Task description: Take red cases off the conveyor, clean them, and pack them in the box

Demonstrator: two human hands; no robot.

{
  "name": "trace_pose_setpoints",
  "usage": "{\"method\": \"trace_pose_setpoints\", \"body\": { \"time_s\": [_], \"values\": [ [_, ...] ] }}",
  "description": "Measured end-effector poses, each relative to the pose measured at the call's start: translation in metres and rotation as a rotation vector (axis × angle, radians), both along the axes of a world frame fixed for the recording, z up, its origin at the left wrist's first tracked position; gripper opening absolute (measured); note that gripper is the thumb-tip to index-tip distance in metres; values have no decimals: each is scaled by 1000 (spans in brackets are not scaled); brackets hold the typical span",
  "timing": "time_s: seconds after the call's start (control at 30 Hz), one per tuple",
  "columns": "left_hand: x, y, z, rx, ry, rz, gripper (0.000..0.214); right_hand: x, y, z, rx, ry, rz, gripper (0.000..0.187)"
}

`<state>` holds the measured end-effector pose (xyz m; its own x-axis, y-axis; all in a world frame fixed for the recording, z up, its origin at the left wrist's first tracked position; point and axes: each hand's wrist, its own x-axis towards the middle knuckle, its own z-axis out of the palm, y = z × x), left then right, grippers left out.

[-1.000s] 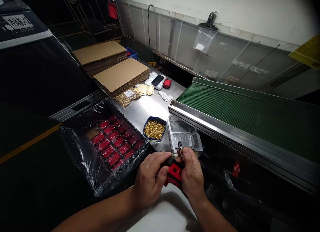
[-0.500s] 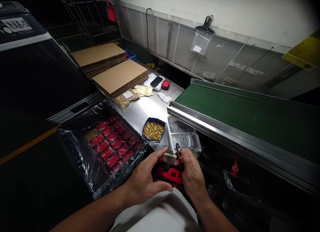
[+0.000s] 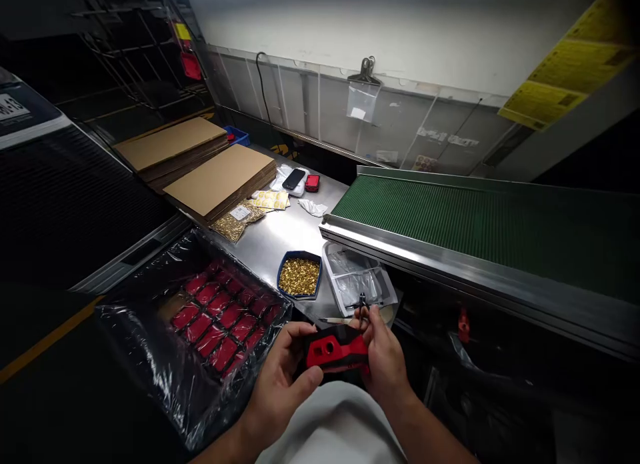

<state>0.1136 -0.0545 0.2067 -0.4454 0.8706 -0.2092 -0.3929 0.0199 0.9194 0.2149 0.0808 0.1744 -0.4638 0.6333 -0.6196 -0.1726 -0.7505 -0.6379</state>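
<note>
I hold a red and black plastic part [image 3: 336,351] between both hands, just above my lap. My left hand [image 3: 281,383] grips its left end with thumb and fingers curled round it. My right hand [image 3: 382,357] holds the right end and also pinches a small dark metal tool [image 3: 361,301] that sticks up from the fingers. A blue dish of small gold pieces [image 3: 299,277] and a clear plastic tray [image 3: 357,283] lie on the steel table just beyond my hands.
A plastic-lined black bin of red parts [image 3: 220,313] sits at my left. A green conveyor belt [image 3: 465,217] runs along the right. Cardboard stacks [image 3: 220,177], a bag of gold pieces [image 3: 233,223], a phone [image 3: 293,179] and a small red item [image 3: 313,183] lie farther back.
The red part has been turned so its flat red face with a hole shows. My left hand shifted from on top of it to gripping its left end. The view tilted up.
</note>
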Motion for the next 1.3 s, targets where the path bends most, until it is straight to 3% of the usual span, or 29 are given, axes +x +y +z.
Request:
{"method": "trace_pose_setpoints", "body": {
  "time_s": [0.2,0.47,0.63,0.77,0.9,1.07,1.17,1.23,1.3],
  "values": [
    [0,5,8,-115,242,-65,44,4,11,7,241,-107,92,47],
    [6,11,6,-218,322,-50,41,12,12,24,609,-338,239,48],
    [7,20,7,-259,371,-39,39,14,12,29,735,-375,294,42],
    [1,24,7,-290,228,-151,43,17,18,32,768,-354,307,41],
    [-8,30,5,-344,-90,-239,44,21,19,37,764,-246,465,37],
    [-19,44,0,-319,-71,-438,48,16,13,43,795,-150,594,34],
    [-23,47,-5,-321,-62,-492,54,14,17,27,746,-146,384,34],
    [-24,44,-9,-282,-137,-458,61,20,25,0,773,-271,194,36],
    [-24,38,-11,-221,-292,-407,63,32,33,-39,881,-500,133,40]
  ]
}}
